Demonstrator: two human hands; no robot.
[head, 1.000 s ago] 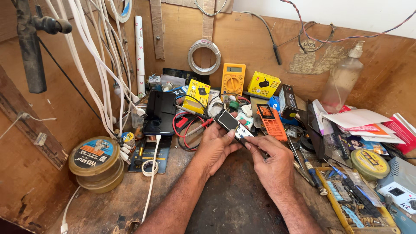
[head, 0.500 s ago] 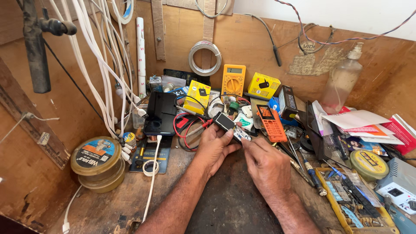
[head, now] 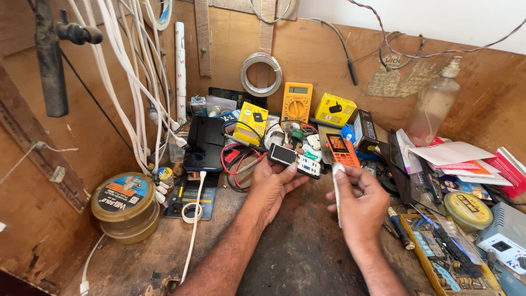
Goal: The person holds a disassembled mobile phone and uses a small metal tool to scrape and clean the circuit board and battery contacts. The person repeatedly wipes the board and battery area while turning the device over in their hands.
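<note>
The left hand (head: 272,183) is closed round one small black module (head: 282,154), held just over the cluttered worktop (head: 296,257). One thin white tool (head: 337,192) is gripped upright in the right hand (head: 359,205). Two yellow boxes (head: 251,119) and one orange multimeter (head: 296,102) are parked behind.

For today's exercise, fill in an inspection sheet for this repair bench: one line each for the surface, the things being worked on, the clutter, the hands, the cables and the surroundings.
Surface: dark, stained wooden bench, worn bare in the middle.
Job's things: small black-and-white device and a thin white tool.
Clutter: yellow multimeter, yellow box, orange keypad phone, black phone, stacked round tins, tray of small tools, papers, plastic bottle.
Hands: left hand holds the device; right hand grips the white tool.
Cables: white cable bundle hanging at left; red lead by the black phone.
Surroundings: wooden back wall with a wire coil hung on it.
</note>
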